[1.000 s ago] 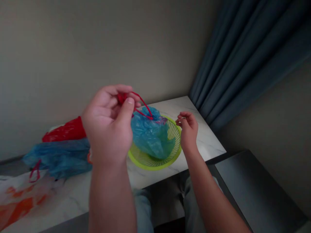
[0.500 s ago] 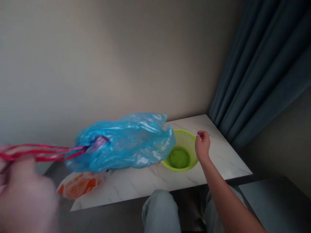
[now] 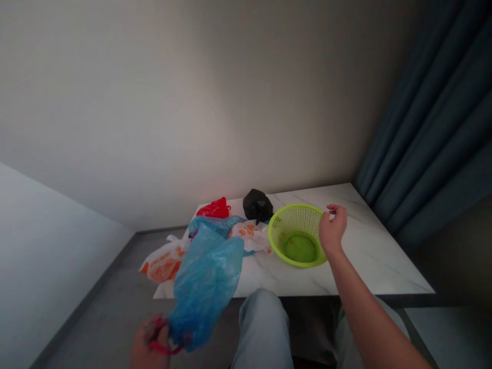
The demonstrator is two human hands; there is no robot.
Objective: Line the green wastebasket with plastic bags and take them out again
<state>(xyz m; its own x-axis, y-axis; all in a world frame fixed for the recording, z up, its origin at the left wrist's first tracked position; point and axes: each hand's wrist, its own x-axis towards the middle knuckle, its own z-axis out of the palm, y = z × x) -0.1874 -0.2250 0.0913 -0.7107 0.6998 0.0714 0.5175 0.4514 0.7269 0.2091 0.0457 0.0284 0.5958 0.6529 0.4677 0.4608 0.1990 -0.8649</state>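
Low at the front left, my left hand (image 3: 150,342) is closed round the red drawstring (image 3: 163,349) of a crumpled blue plastic bag (image 3: 209,269). The hand is slightly blurred. The bag hangs up and away from it, over the near left edge of the table. My right hand (image 3: 333,228) is at the right rim of a lime-green plastic basket (image 3: 286,215), with its fingers curled. It covers part of that rim; whether it grips it, I cannot tell. The basket's visible inside holds nothing.
A white marbled table (image 3: 369,246) stands against the wall. On it lie a red bag (image 3: 215,208), a knotted black bag (image 3: 257,206), and a white bag with orange print (image 3: 251,233). Another orange-and-white bag (image 3: 163,261) hangs at the left edge. Dark curtains (image 3: 434,128) hang at right.
My left hand has come down and to the right, swinging the blue bag lower and uncovering the red, black and white bags. My view has turned left. My right hand stays beside the basket.
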